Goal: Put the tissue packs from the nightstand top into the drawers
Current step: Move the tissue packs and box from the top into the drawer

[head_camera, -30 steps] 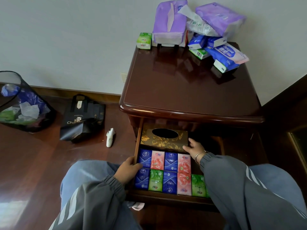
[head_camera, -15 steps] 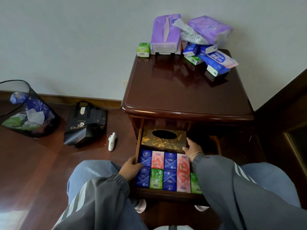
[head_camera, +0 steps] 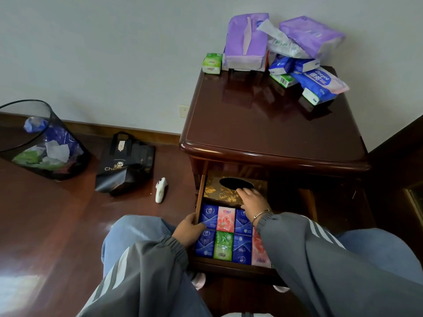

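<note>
1. The nightstand (head_camera: 274,133) stands against the wall with its top drawer (head_camera: 229,264) pulled out toward the person's knees.
2. The left hand (head_camera: 188,232) grips the drawer's left side wall, its fingers (head_camera: 198,227) curled over the edge and touching a blue pack inside.
3. The right hand (head_camera: 253,200) rests on top of the gold tissue box (head_camera: 216,191) at the back of the drawer. Its fingers (head_camera: 243,192) lie fairly straight beside the box's oval opening and hold nothing.
4. In front of the box, pocket tissue packs (head_camera: 226,219) lie flat in two tight rows: blue, pink and green ones, edge to edge.
5. More packs sit on the far edge of the nightstand top, by the wall:
   - a small green pack (head_camera: 212,63) at the left corner;
   - just beside it, a tall purple tissue pack (head_camera: 246,42) on end;
   - a second purple pack (head_camera: 311,35) lying tilted on a crumpled clear wrapper (head_camera: 283,45);
   - below these, small blue packs (head_camera: 280,65), a green-and-white pack (head_camera: 283,80) and a blue wipes pack (head_camera: 320,84), heaped together.
6. On the floor to the left are a black mesh waste bin (head_camera: 34,143) holding wrappers, a black paper bag (head_camera: 126,165) and a small white object (head_camera: 161,189).
</note>
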Demonstrator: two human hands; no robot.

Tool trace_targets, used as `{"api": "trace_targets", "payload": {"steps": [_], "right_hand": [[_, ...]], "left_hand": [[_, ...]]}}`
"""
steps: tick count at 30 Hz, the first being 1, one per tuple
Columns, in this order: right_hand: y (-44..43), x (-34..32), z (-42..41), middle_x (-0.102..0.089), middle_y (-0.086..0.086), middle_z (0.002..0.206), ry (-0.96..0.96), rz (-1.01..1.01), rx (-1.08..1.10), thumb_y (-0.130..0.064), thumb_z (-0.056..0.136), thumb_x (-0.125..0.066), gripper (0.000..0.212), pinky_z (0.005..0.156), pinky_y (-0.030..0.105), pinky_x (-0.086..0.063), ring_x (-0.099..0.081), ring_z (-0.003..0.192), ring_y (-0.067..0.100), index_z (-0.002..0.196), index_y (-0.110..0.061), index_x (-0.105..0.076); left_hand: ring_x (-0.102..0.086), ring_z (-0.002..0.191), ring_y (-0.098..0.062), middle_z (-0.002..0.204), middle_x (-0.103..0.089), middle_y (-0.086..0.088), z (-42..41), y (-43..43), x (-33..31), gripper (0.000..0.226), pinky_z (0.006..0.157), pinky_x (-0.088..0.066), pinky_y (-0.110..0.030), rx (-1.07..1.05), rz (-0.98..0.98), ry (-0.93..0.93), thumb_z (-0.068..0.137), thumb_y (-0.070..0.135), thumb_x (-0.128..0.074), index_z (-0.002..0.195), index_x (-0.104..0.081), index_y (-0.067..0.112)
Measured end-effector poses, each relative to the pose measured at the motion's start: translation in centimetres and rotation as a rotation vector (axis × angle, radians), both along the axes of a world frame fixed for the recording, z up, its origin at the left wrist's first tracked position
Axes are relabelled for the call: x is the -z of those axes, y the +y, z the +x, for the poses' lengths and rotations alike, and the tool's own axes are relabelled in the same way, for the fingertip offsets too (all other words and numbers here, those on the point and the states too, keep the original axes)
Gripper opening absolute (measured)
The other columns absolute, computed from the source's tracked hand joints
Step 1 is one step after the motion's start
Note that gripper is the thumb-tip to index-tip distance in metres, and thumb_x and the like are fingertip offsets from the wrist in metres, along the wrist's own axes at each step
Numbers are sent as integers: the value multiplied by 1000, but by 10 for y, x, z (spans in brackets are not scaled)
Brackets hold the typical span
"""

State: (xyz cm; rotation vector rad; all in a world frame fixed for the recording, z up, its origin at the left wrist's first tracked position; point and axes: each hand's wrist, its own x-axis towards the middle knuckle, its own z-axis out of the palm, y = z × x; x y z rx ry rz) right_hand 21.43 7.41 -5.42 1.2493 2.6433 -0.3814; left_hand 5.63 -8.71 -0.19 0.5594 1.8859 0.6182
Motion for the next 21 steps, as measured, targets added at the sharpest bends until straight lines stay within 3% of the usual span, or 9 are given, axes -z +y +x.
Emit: {"api": "trace_targets", "payload": {"steps": [6, 10, 12, 15, 18, 21], "right_hand": [[1, 8, 4, -37, 3, 148, 23, -4, -66, -10, 92, -55, 59, 106, 30, -33, -33, 134, 23, 144, -15, -29], [1, 5, 4, -37, 2, 148, 24, -43, -53, -13, 92, -56, 59, 108, 31, -31, -32, 136, 25, 145, -17, -30], [3, 2, 4, -36, 2, 149, 35, -94, -41, -15, 92, -56, 60, 110, 31, -28, -31, 137, 25, 145, -18, -30], [3, -2, 7, -22, 1, 156, 31, -189, -43, -13, 93, -53, 65, 116, 32, -19, -18, 144, 23, 149, -21, -21], [-13, -5, 18, -4, -3, 160, 69, -299, -56, -10, 93, -49, 69, 117, 29, -7, 2, 147, 18, 151, -24, -14], [-36, -19, 26, -1, -4, 160, 116, -292, -116, -9, 93, -45, 64, 118, 30, -3, 5, 147, 17, 149, -26, -21]], "left_hand": [[-65, 102, -26, 114, -65, -10, 0, 2, 4, 40, 93, -51, -39, -33, 18, -50, 88, 10, -59, 127, -50, 8], [-63, 92, -19, 106, -61, -4, 1, 2, 1, 45, 79, -53, -29, -29, 6, -82, 89, 9, -59, 132, -45, 9], [-64, 96, -23, 111, -62, -7, 1, 3, -1, 46, 83, -54, -32, -34, -5, -83, 89, 9, -59, 133, -44, 9], [-64, 102, -26, 113, -64, -9, -1, 5, -2, 44, 92, -52, -37, -7, -27, -41, 88, 10, -59, 130, -47, 8], [-65, 100, -26, 110, -63, -9, 3, 2, 1, 42, 90, -52, -36, -19, -34, -38, 87, 9, -60, 128, -48, 8], [-66, 89, -22, 103, -64, -6, 4, 3, 0, 40, 84, -54, -34, -41, -12, -41, 86, 8, -61, 125, -51, 7]]}}
